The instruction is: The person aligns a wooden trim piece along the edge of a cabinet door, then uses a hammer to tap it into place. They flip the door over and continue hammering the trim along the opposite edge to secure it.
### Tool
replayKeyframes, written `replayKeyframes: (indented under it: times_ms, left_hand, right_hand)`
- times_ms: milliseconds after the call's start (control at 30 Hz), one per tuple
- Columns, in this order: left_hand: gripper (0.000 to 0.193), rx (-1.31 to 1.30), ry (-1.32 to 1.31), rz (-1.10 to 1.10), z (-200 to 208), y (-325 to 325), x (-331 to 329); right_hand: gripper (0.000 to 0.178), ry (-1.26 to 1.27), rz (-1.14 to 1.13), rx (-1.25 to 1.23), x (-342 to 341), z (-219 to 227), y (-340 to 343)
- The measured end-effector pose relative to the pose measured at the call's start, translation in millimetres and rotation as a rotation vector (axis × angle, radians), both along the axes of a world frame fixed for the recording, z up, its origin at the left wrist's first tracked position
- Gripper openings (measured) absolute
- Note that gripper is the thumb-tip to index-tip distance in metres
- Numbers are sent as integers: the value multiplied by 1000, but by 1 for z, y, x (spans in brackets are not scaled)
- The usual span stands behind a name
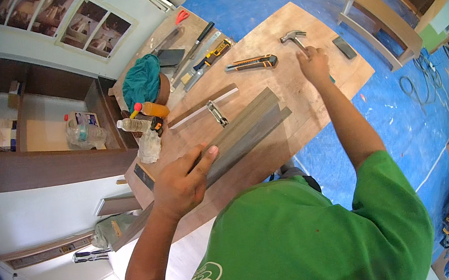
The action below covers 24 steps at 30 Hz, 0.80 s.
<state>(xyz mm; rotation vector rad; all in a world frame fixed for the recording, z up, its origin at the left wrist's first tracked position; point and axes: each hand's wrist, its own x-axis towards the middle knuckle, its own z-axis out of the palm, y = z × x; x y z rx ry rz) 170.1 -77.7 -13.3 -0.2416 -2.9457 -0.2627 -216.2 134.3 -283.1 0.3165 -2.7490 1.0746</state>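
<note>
My left hand [182, 182] is closed around a long grey-brown wood trim strip [252, 112], its thumb lying along the top. A second, darker grey strip [253, 140] runs beside it on the near side. At the table's far right, my right hand [314, 66] is wrapped round the handle of a claw hammer [293, 35]. The hammer's metal head points away from me. Left of the hammer lies an orange and black utility knife [251, 63]. Beyond the trim are a small metal hinge-like fitting [217, 113] and a short brown-and-white strip [203, 107].
The plywood table [298, 96] also bears a dark flat block [344, 48], a teal cloth [141, 82], bottles [152, 110], a yellow-black tool [212, 55] and red-handled scissors [181, 16]. Blue sheeting [380, 119] covers the floor. A dark shelf unit [47, 170] stands left; a wooden bench-like piece [385, 22] stands right.
</note>
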Motion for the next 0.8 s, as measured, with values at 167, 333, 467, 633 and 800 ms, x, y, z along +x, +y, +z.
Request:
replayKeyframes:
  times_ms: [167, 333, 467, 633, 800]
  left_hand:
    - [77, 6, -70, 45, 2, 4, -2]
    - [70, 105, -68, 16, 3, 1, 6]
    - [63, 127, -48, -13, 5, -5, 2]
    - [56, 192, 57, -73, -8, -23, 3]
    - [57, 228, -73, -105, 11, -48, 36]
  right_hand:
    - [45, -146, 82, 426, -24, -21, 20]
    - [41, -249, 99, 471, -34, -26, 11]
    - [38, -187, 67, 357, -57, -59, 17]
    - [29, -306, 36, -99, -50, -72, 52]
    - [32, -639, 69, -737, 95, 104, 56]
